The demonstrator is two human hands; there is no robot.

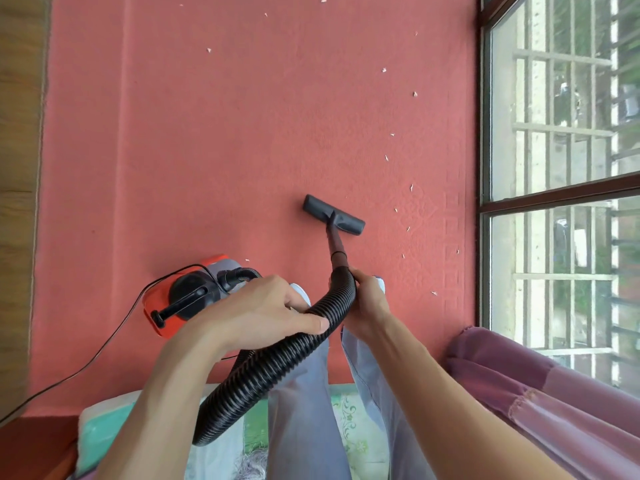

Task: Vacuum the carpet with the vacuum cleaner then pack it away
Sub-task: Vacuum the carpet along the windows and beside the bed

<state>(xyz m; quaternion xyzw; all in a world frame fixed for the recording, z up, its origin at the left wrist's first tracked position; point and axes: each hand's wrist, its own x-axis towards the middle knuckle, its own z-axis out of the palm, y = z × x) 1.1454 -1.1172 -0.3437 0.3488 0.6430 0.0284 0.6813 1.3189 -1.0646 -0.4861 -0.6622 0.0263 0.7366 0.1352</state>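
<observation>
A red carpet (221, 150) covers the floor, with small white scraps (414, 94) scattered along its right side. The orange and black vacuum cleaner (183, 296) stands on the carpet at lower left. Its black ribbed hose (277, 362) loops up through both hands. My left hand (273, 313) grips the hose mid-length. My right hand (367, 299) grips the hose end where the dark tube (336, 245) begins. The black floor nozzle (333, 214) rests flat on the carpet ahead of me.
A black power cord (86, 362) trails left from the cleaner. A glass window wall (554, 133) bounds the carpet on the right, with a purple curtain (540, 393) bunched at lower right. Wooden floor (17, 133) lies left. A patterned cushion (104, 434) sits below me.
</observation>
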